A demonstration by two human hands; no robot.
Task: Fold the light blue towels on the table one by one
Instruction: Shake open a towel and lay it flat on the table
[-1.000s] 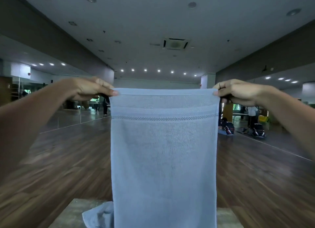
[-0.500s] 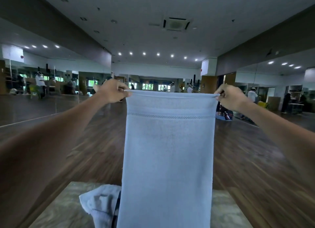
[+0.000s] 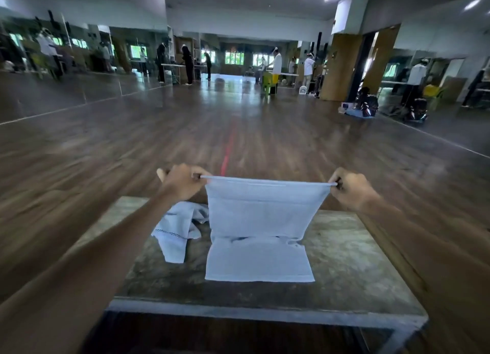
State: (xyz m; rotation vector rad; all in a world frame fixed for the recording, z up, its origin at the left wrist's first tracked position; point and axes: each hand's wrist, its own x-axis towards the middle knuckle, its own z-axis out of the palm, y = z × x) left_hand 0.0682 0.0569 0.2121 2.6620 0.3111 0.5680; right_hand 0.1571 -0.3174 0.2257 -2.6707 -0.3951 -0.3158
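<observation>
The left hand [image 3: 183,182] and the right hand [image 3: 350,188] each pinch a top corner of a light blue towel [image 3: 259,216], the fingers [image 3: 197,174] curled tight round the hem so that the top edge is stretched straight between them. Below the fingers the towel hangs as an upright panel, then bends at a crease where it meets the counter [image 3: 358,261] — its lower half lies flat on the surface, running back toward the person. Under the left hand's fingers a second towel [image 3: 177,229], crumpled, with a dotted band along one edge, lies on the counter; it seems to touch the left side of the held towel, though the overlap makes that hard to tell. Beyond the fingers a wooden floor [image 3: 132,141] spreads away, with a red line [image 3: 229,147] on it — roughly in line with the gap between the two hands.
</observation>
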